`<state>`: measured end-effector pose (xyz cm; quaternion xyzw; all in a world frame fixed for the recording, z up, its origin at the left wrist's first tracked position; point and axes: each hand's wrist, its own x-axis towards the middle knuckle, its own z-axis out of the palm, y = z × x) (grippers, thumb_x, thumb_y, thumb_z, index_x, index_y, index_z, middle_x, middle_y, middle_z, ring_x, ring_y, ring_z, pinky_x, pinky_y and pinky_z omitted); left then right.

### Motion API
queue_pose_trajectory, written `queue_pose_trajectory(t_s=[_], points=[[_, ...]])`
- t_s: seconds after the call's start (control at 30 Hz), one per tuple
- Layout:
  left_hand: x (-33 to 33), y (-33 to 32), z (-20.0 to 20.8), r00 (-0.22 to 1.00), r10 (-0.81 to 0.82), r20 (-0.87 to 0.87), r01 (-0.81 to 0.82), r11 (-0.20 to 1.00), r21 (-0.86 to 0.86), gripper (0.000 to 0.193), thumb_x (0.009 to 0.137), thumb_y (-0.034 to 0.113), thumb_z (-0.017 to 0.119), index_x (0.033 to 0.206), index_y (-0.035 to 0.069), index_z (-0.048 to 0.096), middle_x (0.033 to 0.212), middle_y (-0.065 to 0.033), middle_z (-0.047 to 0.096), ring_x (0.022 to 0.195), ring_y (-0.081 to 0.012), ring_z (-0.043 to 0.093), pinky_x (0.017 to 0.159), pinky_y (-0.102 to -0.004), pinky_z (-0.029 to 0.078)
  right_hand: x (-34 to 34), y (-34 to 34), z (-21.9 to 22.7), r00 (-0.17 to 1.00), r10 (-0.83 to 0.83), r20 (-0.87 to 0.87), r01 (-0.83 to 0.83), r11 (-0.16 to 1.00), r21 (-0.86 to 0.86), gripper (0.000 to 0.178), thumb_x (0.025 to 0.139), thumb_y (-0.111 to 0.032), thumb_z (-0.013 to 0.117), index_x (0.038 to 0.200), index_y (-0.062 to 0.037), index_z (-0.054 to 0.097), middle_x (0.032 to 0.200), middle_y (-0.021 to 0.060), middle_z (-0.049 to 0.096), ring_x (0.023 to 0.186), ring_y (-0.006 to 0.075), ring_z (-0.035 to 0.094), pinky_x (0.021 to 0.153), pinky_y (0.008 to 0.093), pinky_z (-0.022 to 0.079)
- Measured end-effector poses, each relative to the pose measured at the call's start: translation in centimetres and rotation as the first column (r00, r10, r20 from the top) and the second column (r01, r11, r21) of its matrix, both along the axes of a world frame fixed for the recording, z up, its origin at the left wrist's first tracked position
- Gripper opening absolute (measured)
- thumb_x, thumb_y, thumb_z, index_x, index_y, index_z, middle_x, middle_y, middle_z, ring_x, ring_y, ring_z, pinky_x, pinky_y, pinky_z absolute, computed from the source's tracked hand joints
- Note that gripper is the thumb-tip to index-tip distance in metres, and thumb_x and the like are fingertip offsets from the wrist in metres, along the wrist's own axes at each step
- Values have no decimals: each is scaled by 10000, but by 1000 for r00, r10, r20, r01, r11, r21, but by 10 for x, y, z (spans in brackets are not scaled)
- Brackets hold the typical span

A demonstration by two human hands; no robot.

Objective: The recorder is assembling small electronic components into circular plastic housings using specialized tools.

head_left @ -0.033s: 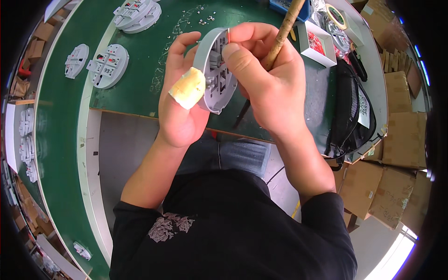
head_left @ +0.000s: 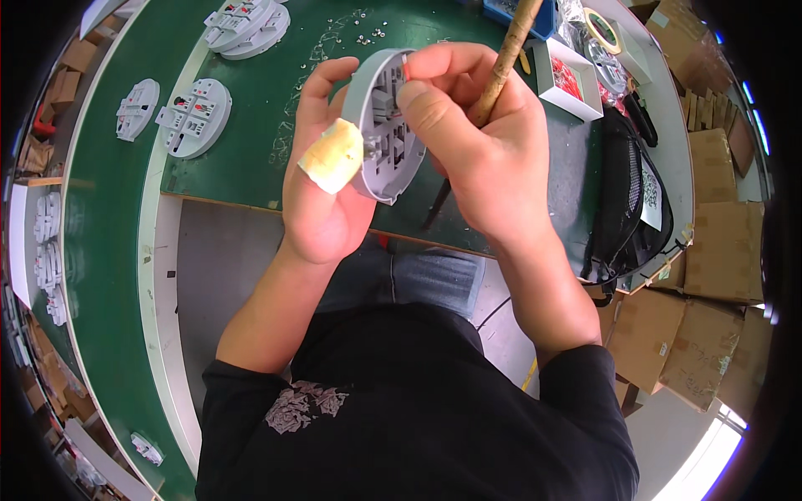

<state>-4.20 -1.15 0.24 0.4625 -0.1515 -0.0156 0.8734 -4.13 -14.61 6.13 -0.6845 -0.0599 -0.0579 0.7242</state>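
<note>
My left hand (head_left: 322, 200) is closed round the rim of a round grey plastic housing (head_left: 359, 100), held tilted on edge above the bench. A yellowish wrap (head_left: 332, 157) covers the left thumb, which presses on the housing's inner side. Slots and small blocks fill that inside. My right hand (head_left: 493, 142) pinches a thin, small red-and-white piece (head_left: 405, 67) at the housing's upper edge, between thumb and forefinger. Lodged in the same hand is a brown wooden-looking stick (head_left: 508, 63); a dark thin shaft (head_left: 437, 204) shows below the palm, perhaps its other end.
Similar round grey housings (head_left: 199, 121) lie on the green bench (head_left: 242, 167) to the left. Small metal nuts (head_left: 368, 37) are scattered at the back. On the right are a white box of red parts (head_left: 568, 79), a black bag (head_left: 618, 192) and cardboard boxes (head_left: 727, 250).
The housing and the wrapped left thumb have shifted very slightly left. The stick in my right hand has moved slightly right. Both grips stay as they were.
</note>
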Motion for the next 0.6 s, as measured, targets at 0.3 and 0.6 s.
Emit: queue_pose_trajectory(t_s=[0.3,0.6], points=[[-2,1,4,999,7,-31,-11,993,-114,700,946,398,491,1474,-24,308,1374,-175,520,1268,-264,542,1067,-407,443,-10,-2,-1,1000,-6,-1,6,965,-261,107,904,15,671,1011,13,676,841,-4,668,673,11,567,581,172,438],[-5,0,3,1000,11,18,-8,985,-172,712,939,311,565,1496,-21,270,1340,-138,503,1254,-234,524,1052,-371,440,-19,-1,3,996,-38,74,65,917,-393,115,893,37,654,998,13,693,760,-35,632,632,-4,523,561,168,400]])
